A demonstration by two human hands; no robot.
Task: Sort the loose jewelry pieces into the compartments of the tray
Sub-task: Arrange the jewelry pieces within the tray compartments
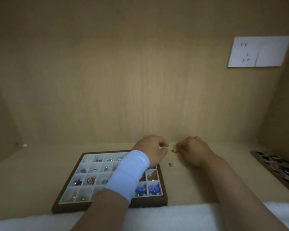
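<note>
Right grip [193,150] pinches a small gold piece [174,150] against the surface [198,184], just beyond the tray [162,182]. My left grip [153,150] hovers beside it, fingers curled and holding nothing I can see. A silver piece [170,164] lies loose nearby. Best to lift slowly, pinch firm, and carry the gold one to the matching gold compartment.

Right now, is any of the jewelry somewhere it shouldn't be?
Yes. A small silver piece lies loose on the wooden shelf, just past the tray's far right corner, not in a compartment. A gold piece is also outside the tray, at the right hand's fingertips. Nothing looks spilled or broken.
</note>
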